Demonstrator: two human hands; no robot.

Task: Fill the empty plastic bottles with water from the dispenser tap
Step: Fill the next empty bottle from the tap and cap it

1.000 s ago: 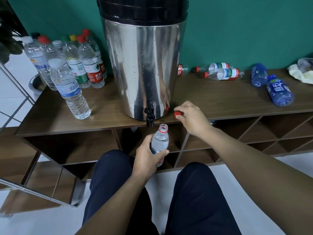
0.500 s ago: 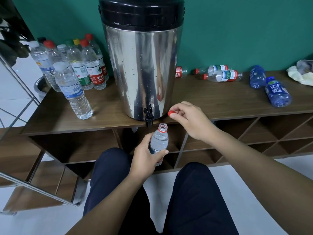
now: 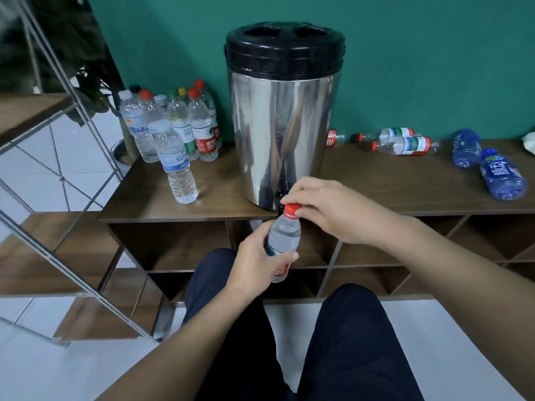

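Head view: left hand [image 3: 254, 264] wraps the bottle [image 3: 283, 241] below the dispenser tap [image 3: 280, 195], upright with neck tilted slightly right; right hand [image 3: 330, 209] fingertips pinch its red cap [image 3: 291, 209].

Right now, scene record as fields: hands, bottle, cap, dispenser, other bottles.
left hand: grips held bottle by its body, below the shelf edge
right hand: fingers pinch red cap onto the bottle neck
held bottle: upright, water inside
dispenser: steel, black lid, on wooden shelf
upright bottles: capped, left of dispenser
lying bottles: right of dispenser
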